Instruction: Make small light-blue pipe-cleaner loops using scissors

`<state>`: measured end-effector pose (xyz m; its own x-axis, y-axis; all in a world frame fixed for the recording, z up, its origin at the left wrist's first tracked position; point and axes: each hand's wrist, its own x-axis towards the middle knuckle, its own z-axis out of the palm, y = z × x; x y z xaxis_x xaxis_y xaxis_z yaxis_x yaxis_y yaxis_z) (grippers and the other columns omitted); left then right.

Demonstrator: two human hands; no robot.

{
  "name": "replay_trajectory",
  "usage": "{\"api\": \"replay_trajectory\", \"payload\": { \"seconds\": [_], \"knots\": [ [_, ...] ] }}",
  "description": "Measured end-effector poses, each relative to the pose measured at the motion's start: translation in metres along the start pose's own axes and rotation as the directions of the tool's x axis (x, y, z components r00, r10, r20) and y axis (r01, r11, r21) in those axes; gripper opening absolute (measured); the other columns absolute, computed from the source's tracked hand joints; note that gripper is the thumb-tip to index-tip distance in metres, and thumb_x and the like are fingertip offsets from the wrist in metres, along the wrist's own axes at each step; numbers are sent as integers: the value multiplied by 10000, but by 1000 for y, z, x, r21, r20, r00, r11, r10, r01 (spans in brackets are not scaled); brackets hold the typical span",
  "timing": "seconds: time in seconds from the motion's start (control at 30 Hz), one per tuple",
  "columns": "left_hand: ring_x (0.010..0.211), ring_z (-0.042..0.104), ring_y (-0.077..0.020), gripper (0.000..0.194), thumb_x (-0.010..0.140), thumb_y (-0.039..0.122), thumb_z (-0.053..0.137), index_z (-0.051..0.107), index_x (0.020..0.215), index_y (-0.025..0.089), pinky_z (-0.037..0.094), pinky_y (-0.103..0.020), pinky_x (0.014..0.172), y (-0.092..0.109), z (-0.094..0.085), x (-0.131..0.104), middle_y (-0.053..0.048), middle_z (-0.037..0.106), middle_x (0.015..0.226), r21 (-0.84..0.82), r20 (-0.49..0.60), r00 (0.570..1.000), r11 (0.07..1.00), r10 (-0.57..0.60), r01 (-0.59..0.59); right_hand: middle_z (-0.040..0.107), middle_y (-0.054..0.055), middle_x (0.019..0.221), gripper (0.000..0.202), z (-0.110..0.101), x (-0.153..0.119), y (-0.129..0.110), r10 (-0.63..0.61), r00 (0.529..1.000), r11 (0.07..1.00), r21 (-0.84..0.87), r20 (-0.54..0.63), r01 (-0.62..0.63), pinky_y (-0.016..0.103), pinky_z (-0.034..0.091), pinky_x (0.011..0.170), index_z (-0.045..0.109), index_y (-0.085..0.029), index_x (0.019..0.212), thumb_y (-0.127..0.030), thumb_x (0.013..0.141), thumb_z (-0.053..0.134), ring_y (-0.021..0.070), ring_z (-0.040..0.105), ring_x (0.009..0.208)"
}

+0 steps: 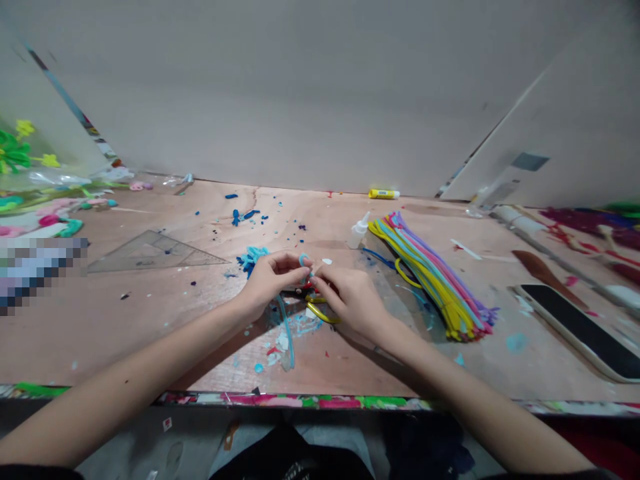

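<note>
Between the fingertips of both hands is a light blue pipe cleaner [287, 333], bent into a small loop at the top, its long tail hanging down toward the table. My left hand [273, 280] pinches it from the left, and my right hand [350, 293] pinches it from the right, close to the loop. Below the hands lies a pair of scissors with yellow handles [323, 312], partly hidden by my right hand. A cluster of blue pipe cleaner pieces [253, 258] sits just behind my left hand.
A bundle of coloured pipe cleaners [435, 280] lies right of my hands, beside a white glue bottle [359, 232]. A yellow glue stick [384, 194] is by the back wall. At left lies a clear set square [157, 253]; at right, a phone [580, 330]. Blue scraps dot the table.
</note>
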<state>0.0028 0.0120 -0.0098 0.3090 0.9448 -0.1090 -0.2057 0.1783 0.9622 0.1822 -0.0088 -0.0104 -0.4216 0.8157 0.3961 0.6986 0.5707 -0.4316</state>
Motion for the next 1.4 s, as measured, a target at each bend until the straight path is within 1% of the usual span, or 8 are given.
{"api": "replay_trajectory", "payload": {
  "seconds": [0.23,0.47,0.7,0.87,0.93,1.07,1.2,1.4],
  "knots": [
    [711,680,-152,364,657,227,837,567,900,198,565,-305,708,2,-1,0,32,673,746,13,-36,999,1000,20,-20,646,31,721,235,1,1,4,2,1000,1000,-1,-3,-2,249,336,614,603,-158,783,-231,977,492,142,557,640],
    [680,674,-160,290,672,241,822,618,865,168,564,-307,678,1,-2,3,-10,690,733,45,-52,998,999,30,-28,642,29,715,246,-1,3,2,-2,1000,998,63,2,2,239,347,613,613,-147,778,-214,976,484,128,549,631],
    [699,684,-177,318,661,269,833,628,877,156,568,-335,694,2,-3,2,-31,700,757,26,-30,999,999,23,-22,652,30,729,268,0,3,3,9,1000,996,91,23,-12,246,359,623,621,-155,783,-236,981,461,131,550,639],
    [695,681,-174,352,645,288,851,626,883,157,562,-321,675,1,-3,3,-23,698,748,62,-40,998,997,46,-44,631,16,684,276,-1,3,3,19,999,997,75,40,-22,245,327,593,598,-164,732,-240,968,479,122,523,606],
    [685,677,-163,359,644,287,854,620,884,157,559,-313,685,0,-4,4,-11,695,729,68,-35,997,996,68,-65,646,20,715,237,-1,3,3,27,999,996,90,42,-30,246,341,600,612,-163,781,-241,965,484,126,539,626],
    [670,668,-150,364,633,279,858,624,877,143,543,-290,686,-2,-3,5,-14,701,713,78,19,992,989,121,-122,673,27,817,127,-1,5,5,36,998,981,191,-49,-26,247,410,661,619,-168,934,-240,949,515,136,591,708],
    [652,647,-132,314,656,245,836,616,853,137,519,-258,648,-2,0,2,-5,685,684,104,65,989,985,133,-139,672,27,831,104,0,7,5,50,988,971,239,-148,-13,255,440,680,617,-177,925,-251,934,544,140,603,728],
    [593,621,-118,339,651,255,839,581,844,148,516,-240,600,-5,1,1,23,645,619,136,97,989,982,116,-129,657,18,799,114,3,8,2,103,985,928,369,-137,-46,250,456,665,619,-175,842,-241,907,553,130,594,709]
  ]
}}
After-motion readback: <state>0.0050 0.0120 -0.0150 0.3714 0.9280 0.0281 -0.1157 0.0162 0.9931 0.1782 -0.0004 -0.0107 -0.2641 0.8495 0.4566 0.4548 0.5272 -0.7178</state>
